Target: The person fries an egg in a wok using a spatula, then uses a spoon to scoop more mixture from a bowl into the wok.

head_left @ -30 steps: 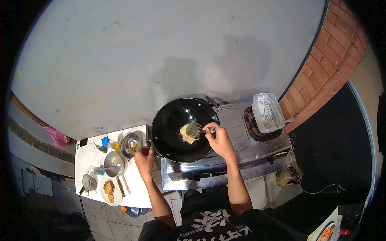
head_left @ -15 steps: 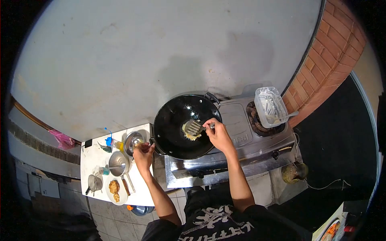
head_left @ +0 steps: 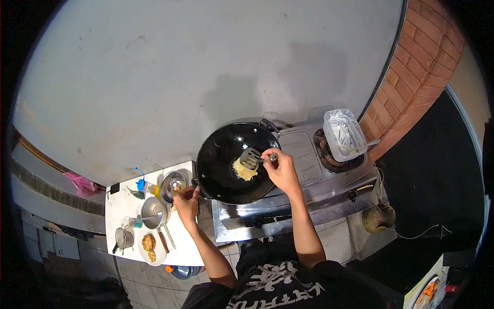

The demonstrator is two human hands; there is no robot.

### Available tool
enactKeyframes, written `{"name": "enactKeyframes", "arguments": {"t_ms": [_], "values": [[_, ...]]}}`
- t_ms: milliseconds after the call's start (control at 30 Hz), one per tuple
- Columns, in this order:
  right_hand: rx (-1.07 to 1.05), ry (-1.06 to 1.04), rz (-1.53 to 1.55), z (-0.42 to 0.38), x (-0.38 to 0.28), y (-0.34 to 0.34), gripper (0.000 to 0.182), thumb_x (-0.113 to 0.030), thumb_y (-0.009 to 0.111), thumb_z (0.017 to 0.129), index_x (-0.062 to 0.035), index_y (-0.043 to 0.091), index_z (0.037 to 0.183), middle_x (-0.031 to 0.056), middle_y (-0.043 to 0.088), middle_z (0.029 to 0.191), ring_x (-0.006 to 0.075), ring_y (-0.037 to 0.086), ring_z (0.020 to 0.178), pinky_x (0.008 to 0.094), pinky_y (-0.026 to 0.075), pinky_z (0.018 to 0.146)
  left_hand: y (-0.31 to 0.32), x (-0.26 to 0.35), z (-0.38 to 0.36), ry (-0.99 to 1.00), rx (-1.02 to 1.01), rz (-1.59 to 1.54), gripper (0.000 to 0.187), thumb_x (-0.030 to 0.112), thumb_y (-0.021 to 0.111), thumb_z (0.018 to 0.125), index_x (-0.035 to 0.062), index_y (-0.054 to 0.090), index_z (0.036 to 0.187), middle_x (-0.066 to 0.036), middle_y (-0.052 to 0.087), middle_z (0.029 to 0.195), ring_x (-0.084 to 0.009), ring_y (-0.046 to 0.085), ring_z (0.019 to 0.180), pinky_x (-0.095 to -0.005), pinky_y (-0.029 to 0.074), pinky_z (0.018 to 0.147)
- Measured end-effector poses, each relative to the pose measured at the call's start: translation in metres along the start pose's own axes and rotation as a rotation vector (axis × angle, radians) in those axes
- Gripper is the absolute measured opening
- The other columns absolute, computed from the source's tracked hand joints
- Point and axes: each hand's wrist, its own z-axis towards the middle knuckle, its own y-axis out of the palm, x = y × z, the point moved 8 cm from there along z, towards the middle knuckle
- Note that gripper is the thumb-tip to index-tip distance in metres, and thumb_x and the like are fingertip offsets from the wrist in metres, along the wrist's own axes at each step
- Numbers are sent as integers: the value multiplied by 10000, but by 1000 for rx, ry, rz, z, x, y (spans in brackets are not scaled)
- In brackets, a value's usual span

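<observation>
My right hand (head_left: 279,167) grips a slotted spatula (head_left: 251,159) by its handle, over a large black wok (head_left: 218,149). Under the spatula's head, partly covered, a pale yellow fried piece of food (head_left: 244,170) lies on the wok's bottom. At the wok's left side, my left hand (head_left: 188,203) is closed at the loop handle (head_left: 196,182); its fingers are only partly clear. Just beyond those fingers sits a metal bowl (head_left: 165,186) with some food in it.
The wok stands on a steel gas stove (head_left: 303,149). A plastic container (head_left: 342,134) with a spoon rests on the right burner. On the white table (head_left: 180,239) are a saucepan (head_left: 152,208), a strainer (head_left: 123,237), a blue-capped bottle (head_left: 151,188) and a plate (head_left: 160,253) of fried food.
The spatula has shifted slightly up and right, and its head is tilted differently. More of the yellow food shows beneath it. My left hand stays by the wok's handle.
</observation>
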Motion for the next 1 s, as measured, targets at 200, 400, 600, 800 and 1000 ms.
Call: {"name": "enactKeyframes", "arguments": {"t_ms": [200,400,600,800,1000], "values": [[126,28,90,0,3,-16,74,-26,652,798,32,617,828,36,572,586,39,504,537,230,394,490,-1,2,-3,-34,61,12,253,132,778,734,-65,688,865,-166,691,739,-206,685,682,-296,519,677],[148,36,277,1,-7,-27,22,-3,629,837,13,621,849,0,631,707,11,512,590,187,384,512,-2,0,-3,-38,112,43,244,126,778,713,-59,698,850,-165,692,731,-213,682,665,-297,520,672],[156,11,315,3,-20,-32,65,-12,538,918,10,577,872,58,654,816,37,522,539,173,400,451,-3,2,-3,-34,129,35,232,123,764,706,-56,701,839,-160,691,719,-209,680,654,-303,521,666],[266,92,402,4,-10,-39,79,-51,547,918,-1,574,863,48,653,804,46,524,538,200,409,431,-3,-2,-2,-70,131,40,223,118,756,697,-57,699,823,-158,692,717,-197,680,656,-300,520,672],[128,73,242,7,-7,-28,69,-29,566,883,0,572,820,20,614,718,61,529,545,208,406,493,-3,0,0,-82,96,32,225,113,761,711,-72,688,816,-153,687,707,-191,671,646,-295,517,662]]}}
